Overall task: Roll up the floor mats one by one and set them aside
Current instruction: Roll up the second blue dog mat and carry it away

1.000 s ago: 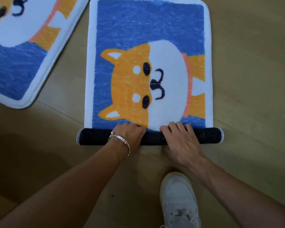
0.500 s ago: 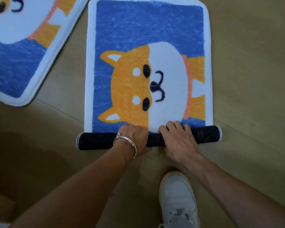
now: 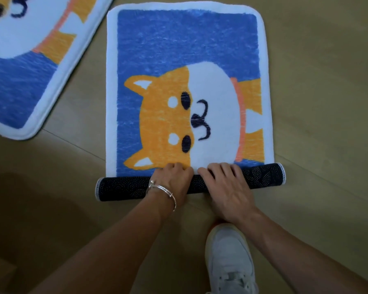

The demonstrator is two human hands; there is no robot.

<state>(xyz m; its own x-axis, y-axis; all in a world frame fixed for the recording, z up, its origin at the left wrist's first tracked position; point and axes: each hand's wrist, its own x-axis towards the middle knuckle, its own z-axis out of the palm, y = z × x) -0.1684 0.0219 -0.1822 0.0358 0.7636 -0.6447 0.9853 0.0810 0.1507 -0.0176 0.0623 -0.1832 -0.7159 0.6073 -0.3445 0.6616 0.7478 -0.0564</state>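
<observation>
Head view shows the left hand (image 3: 174, 181) and right hand (image 3: 225, 187) curled over the rolled edge of the mat (image 3: 187, 39) — soft, light, probably springy — best gripped mid-roll.

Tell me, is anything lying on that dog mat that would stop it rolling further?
Nothing visible. The left hand and right hand hold the roll; the flat mat ahead is bare, and the second mat lies apart to its left.

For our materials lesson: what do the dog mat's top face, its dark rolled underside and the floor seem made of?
Top face: soft pile fabric, matte; brushed streaks show in the blue. Underside: dark backing with fine pale dots, probably a rubbery non-slip coating. Floor: smooth tan boards, wood or laminate; plank seams, faint sheen.
</observation>
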